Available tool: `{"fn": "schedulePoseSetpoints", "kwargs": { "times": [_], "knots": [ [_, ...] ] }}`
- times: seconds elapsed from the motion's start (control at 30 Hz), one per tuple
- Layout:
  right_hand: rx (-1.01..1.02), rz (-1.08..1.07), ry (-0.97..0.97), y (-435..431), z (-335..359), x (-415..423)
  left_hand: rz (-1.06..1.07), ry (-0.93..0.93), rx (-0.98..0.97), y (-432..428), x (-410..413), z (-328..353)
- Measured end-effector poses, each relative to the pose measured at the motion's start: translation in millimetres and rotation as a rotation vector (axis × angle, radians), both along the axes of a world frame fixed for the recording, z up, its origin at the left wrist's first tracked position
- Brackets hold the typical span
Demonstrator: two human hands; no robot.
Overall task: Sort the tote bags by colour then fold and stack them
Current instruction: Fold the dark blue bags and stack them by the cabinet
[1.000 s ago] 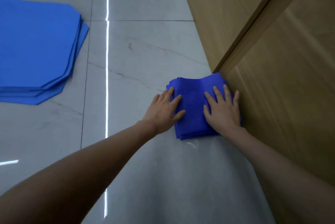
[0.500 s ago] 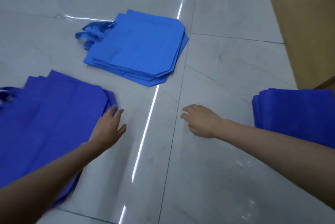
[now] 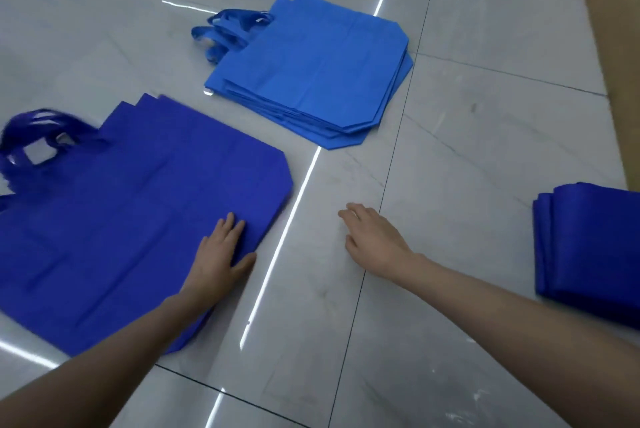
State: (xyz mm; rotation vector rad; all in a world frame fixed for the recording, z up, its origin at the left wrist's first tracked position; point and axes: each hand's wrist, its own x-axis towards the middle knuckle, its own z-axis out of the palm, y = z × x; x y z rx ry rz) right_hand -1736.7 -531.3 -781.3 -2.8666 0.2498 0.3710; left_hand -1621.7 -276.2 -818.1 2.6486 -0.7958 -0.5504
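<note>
My left hand lies flat, fingers straight, on the dark blue tote pile at left of frame. Right hand is open, holding nothing, over the floor. Lighter blue pile upper centre; folded dark stack at right edge.

Head-worn view, forward and down

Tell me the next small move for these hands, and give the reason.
Probably bring the right hand across to the dark blue pile and take its top bag's near corner. The left hand lies flat on that pile, those bags are unfolded, and the right hand is over bare floor, holding nothing. The folded stack sits at right.
</note>
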Motion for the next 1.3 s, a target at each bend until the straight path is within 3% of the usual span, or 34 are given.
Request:
{"fn": "schedulePoseSetpoints", "kwargs": {
  "times": [0.1, 0.17, 0.3, 0.6, 0.7, 0.8, 0.9, 0.97, 1.07, 1.2, 1.3],
  "knots": [
    [-0.02, -0.047, -0.096, -10.2, -0.1, -12.5, -0.256, 0.087, 0.022, -10.5, -32.8, 1.5],
    [-0.057, 0.069, -0.134, -16.0, -2.5, -25.8, -0.368, 0.106, 0.028, -18.1, -48.0, 0.1],
    [-0.186, 0.314, -0.021, -20.9, -16.9, -63.3, -0.468, 0.157, 0.004, -33.1, -60.1, -2.9],
    [-0.289, 0.387, -0.03, -33.6, -23.3, -120.6, -0.882, 0.228, -0.003, -37.1, -88.4, 0.5],
    [-0.211, 0.257, -0.024, -34.3, -20.0, -134.6, -0.928, 0.181, 0.05, -49.7, -87.7, 2.7],
    [-0.017, -0.011, -0.023, -35.9, -9.9, -147.6, -0.831, 0.242, 0.011, -70.1, -84.1, 13.6],
    [0.202, -0.227, 0.061, -46.2, -3.4, -164.6, -0.556, 0.431, -0.033, -82.8, -67.1, 31.9],
    [0.259, -0.36, -0.014, -52.7, 0.9, -170.0, -0.41, 0.499, -0.059, -78.9, -48.1, 41.2],
    [0.267, -0.48, -0.151, -62.8, 1.6, -168.7, -0.347, 0.454, -0.067, -61.7, -21.8, 48.8],
    [0.38, -0.641, -0.186, -76.9, 11.0, -158.7, -0.037, 0.531, -0.333, -38.4, 1.9, 57.5],
    [0.45, -0.724, -0.169, -86.4, 17.2, -148.2, 0.056, 0.521, -0.407, -29.0, 8.8, 59.1]
  ]
}}
